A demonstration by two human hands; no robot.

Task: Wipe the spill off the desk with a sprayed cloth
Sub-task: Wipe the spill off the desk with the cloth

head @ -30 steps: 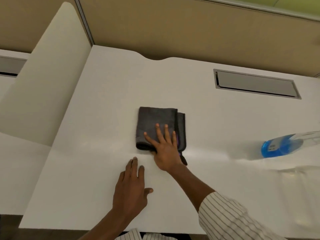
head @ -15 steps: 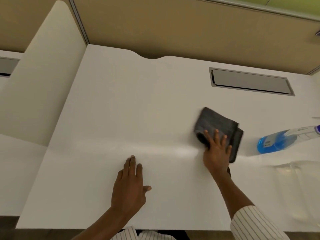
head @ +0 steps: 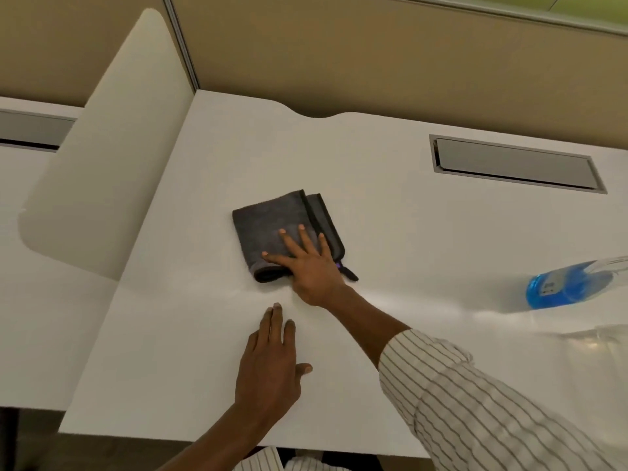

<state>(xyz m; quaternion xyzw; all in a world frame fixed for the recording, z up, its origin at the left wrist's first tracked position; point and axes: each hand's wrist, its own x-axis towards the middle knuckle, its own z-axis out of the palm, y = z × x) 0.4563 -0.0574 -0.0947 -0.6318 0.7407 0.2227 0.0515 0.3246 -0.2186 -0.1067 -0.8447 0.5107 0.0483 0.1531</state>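
Cloth (head: 278,232), folded thick for even pressure, lies mid-counter (head: 390,232) under the right hand (head: 311,266), fingers spread flat. Left hand (head: 268,362), open-palmed, braces the body nearer the front edge. Spray bottle (head: 557,283) is parked well right.

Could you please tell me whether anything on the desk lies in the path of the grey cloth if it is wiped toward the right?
Only the blue spray bottle, lying far right. The right hand presses the folded dark grey cloth; the white desk between shows nothing else.
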